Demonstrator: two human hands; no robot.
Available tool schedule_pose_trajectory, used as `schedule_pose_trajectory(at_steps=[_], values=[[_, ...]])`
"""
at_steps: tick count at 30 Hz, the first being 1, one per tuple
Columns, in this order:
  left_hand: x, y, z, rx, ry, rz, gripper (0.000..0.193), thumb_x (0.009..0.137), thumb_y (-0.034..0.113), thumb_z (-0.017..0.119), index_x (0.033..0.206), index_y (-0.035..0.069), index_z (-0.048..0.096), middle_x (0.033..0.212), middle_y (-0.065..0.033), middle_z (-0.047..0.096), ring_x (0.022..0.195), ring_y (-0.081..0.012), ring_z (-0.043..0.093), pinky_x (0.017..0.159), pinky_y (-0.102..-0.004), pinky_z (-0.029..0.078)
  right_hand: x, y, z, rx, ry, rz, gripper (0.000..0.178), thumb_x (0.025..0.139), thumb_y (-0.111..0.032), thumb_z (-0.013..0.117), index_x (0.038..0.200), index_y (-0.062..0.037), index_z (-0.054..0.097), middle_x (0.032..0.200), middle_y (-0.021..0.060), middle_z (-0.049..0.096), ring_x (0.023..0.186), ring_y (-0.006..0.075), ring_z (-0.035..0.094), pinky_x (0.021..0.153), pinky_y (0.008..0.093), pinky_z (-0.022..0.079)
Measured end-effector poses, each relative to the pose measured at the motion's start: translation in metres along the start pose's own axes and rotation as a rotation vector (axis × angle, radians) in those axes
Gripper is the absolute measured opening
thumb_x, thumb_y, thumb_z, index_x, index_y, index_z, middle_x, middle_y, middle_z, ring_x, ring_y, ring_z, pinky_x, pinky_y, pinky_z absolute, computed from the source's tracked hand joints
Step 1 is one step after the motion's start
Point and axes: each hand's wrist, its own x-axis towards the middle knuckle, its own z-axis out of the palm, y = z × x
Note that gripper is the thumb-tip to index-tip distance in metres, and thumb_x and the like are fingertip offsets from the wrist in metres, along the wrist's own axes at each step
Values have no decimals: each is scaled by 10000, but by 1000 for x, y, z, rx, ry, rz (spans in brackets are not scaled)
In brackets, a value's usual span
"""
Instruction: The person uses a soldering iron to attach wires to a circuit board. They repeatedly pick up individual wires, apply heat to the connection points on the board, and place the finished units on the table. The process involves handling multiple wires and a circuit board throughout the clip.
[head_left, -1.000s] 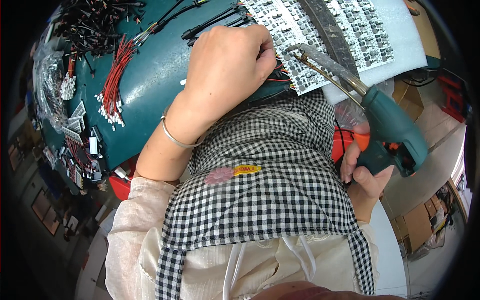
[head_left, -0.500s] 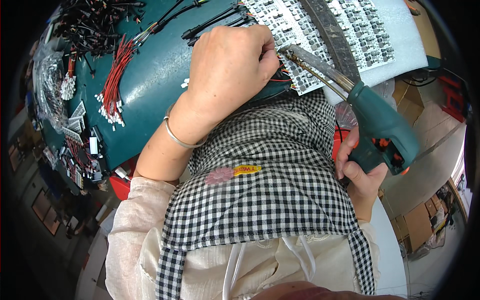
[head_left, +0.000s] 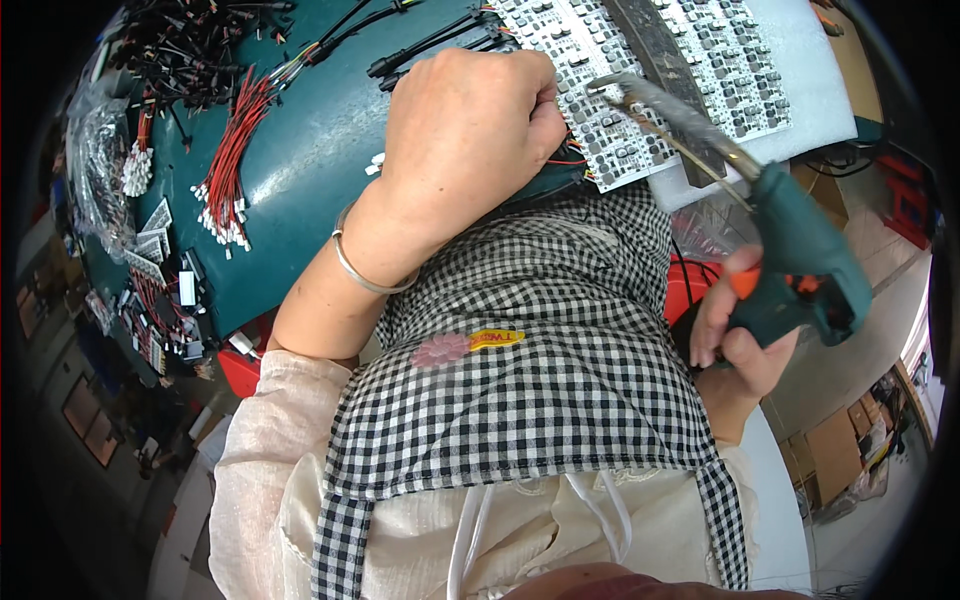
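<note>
My right hand (head_left: 740, 330) is wrapped round the grip of a green soldering gun (head_left: 810, 250) with an orange trigger. Its metal tip and thin feed tube point up and left, over the white circuit boards (head_left: 610, 150) and apart from my left hand. At the boards' near left edge, my left hand (head_left: 470, 140) is closed with its thumb against the curled fingers. Thin red and dark wires (head_left: 570, 162) show just beside the thumb; the back of the hand hides what the fingertips pinch.
A dark metal bar (head_left: 665, 70) lies across the boards, which rest on white foam (head_left: 810, 90). Left on the green table (head_left: 300, 180) lie a bundle of red wires with white connectors (head_left: 235, 150), black cables (head_left: 430, 45), a heap of black connectors (head_left: 200, 50) and clear plastic bags (head_left: 100, 160).
The soldering gun in my right hand has moved right, its tip drawing back from beside my left fingers. My left hand has shifted only slightly right.
</note>
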Motion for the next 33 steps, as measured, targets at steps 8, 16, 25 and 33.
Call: schedule_pose_trajectory(at_steps=[8, 16, 25, 33], values=[[-8, -2, -4, 77, -4, -36, 79, 676, 135, 638, 678, 56, 645, 588, -144, 612, 540, -319, 624, 510, -420, 499, 4, 1, -22, 157, -161, -44, 804, 804, -152, 702, 1370, 109, 194, 680, 86, 498, 451, 151, 495, 405, 275, 459], [-9, 2, -12, 6, -38, -4, 91, 639, 108, 631, 642, 17, 632, 587, -191, 607, 541, -347, 625, 506, -457, 481, 6, 7, -25, 182, -206, -150, 728, 840, -137, 665, 1366, 109, 224, 655, 80, 461, 429, 141, 452, 368, 240, 435], [-45, 1, -57, 28, -1, 8, 83, 735, 133, 655, 777, 63, 670, 749, -78, 632, 853, -223, 572, 747, -376, 426, 16, 5, -24, 200, -238, -190, 717, 844, -138, 666, 1357, 116, 234, 675, 86, 465, 443, 137, 457, 365, 235, 431], [-67, -42, -78, -297, 109, -92, 169, 754, 132, 709, 906, 60, 705, 850, -84, 673, 893, -258, 620, 806, -370, 480, 18, 3, -20, 164, -240, -233, 694, 846, -147, 660, 1339, 116, 249, 667, 79, 458, 439, 125, 448, 365, 227, 424]])
